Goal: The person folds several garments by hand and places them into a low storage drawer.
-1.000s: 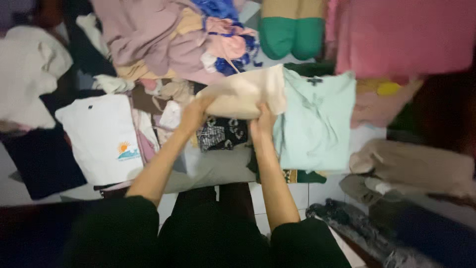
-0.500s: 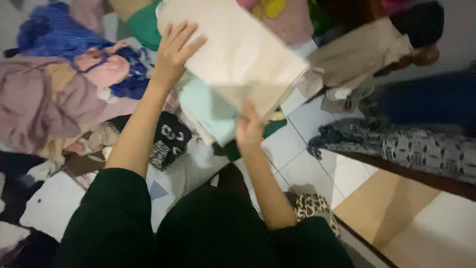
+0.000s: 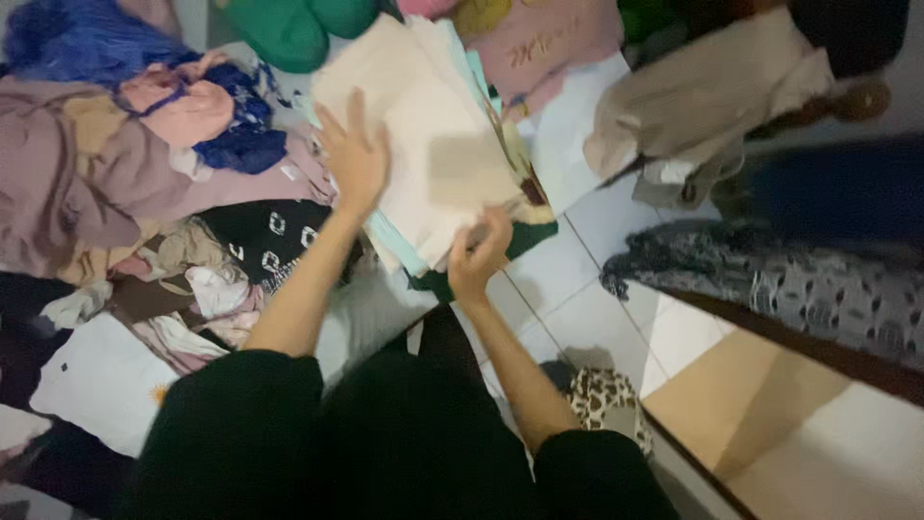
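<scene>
- Cream folded garment point(image 3: 433, 144) now lying flat at upper centre of frame, on top of a pale mint garment point(image 3: 399, 246) whose edge shows along its lower left; half a second ago held up off the pile, tilted toward the camera.
- Left hand point(image 3: 354, 154) spread open, fingers splayed, palm down on the left part of the cream garment — grips nothing; earlier curled over the cloth's upper edge.
- Right hand point(image 3: 478, 255) at the garment's lower edge, centre of frame, fingers curled and pinching the cloth's near corner; earlier under the raised cloth, lower in frame.
- Dark green cloth point(image 3: 525, 241) peeking out beneath the stack at its lower right, touching white tiled floor point(image 3: 577, 308).
- Pink garment point(image 3: 553, 43) just beyond the stack, top centre; green garment point(image 3: 289, 29) at top, left of centre.
- Mauve and peach heap point(image 3: 106, 164) at left, blue fabric point(image 3: 77, 39) in upper left corner — same spots as before.
- Black printed cloth point(image 3: 265, 236) beside the left forearm.
- Beige garment point(image 3: 712, 96) upper right, grey patterned fabric point(image 3: 770, 279) at right.
- Leopard-print item point(image 3: 602, 395) near the right elbow, lower centre.
- View shifted slightly downward since earlier frame.
</scene>
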